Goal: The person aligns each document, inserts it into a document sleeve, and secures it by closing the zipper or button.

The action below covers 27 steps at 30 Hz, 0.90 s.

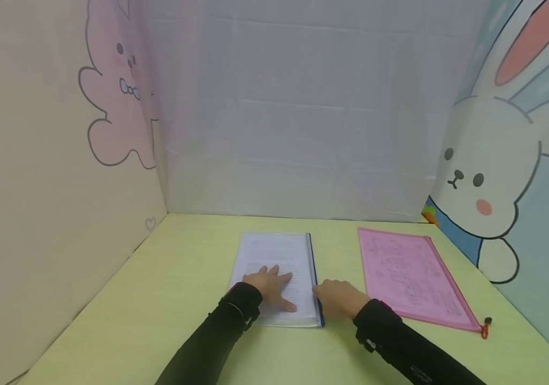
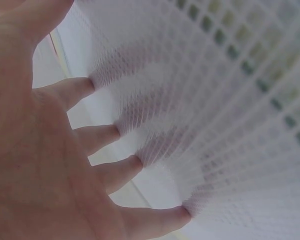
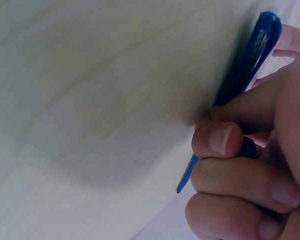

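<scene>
A clear mesh zip document bag (image 1: 274, 246) with printed sheets inside lies in the middle of the table, its blue zipper edge (image 1: 312, 256) on the right. My left hand (image 1: 268, 289) rests on the bag with fingers spread. In the left wrist view its fingertips (image 2: 132, 162) touch the mesh surface. At the blue edge, my right hand (image 1: 339, 298) pinches the zipper pull, mostly hidden in its curled fingers. A dark blue end (image 3: 248, 147) of the pull shows between those fingers in the right wrist view.
A pink zip document bag (image 1: 409, 278) lies to the right, with a red cord and dark bead (image 1: 486, 327) at its near corner. The pale yellow table (image 1: 159, 299) meets walls on the left, back and right; cartoon rabbits (image 1: 486, 176) decorate the side walls.
</scene>
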Tool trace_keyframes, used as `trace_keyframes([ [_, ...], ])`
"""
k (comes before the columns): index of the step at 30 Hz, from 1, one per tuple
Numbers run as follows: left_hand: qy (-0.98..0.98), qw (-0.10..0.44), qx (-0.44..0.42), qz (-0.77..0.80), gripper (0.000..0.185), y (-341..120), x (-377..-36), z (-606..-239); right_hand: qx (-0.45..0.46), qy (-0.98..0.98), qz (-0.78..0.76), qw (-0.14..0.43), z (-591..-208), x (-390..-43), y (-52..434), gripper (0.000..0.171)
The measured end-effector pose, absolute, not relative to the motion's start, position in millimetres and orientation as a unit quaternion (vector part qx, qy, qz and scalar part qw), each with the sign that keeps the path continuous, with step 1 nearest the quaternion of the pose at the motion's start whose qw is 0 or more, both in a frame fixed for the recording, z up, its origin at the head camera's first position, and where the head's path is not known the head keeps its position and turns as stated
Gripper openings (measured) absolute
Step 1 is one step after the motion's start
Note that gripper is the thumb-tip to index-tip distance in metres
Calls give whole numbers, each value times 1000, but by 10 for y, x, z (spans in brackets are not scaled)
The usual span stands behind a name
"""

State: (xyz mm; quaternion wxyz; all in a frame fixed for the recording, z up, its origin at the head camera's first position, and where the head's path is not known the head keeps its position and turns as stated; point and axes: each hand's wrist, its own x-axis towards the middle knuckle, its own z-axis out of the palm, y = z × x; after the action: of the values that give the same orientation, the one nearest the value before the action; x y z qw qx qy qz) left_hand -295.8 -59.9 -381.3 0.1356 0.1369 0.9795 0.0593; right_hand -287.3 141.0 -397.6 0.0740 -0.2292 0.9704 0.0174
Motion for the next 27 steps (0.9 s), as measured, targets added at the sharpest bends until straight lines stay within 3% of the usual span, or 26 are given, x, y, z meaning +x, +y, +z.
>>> trace_keyframes([
  [8,980,136,135,54,89,-600,-2985,-3851,-249,966,7,74,-3934,-2775,1419,11],
  [27,978,139,142,67,89,-640,-2987,-3854,-268,961,21,61,-3920,-2747,1446,12],
])
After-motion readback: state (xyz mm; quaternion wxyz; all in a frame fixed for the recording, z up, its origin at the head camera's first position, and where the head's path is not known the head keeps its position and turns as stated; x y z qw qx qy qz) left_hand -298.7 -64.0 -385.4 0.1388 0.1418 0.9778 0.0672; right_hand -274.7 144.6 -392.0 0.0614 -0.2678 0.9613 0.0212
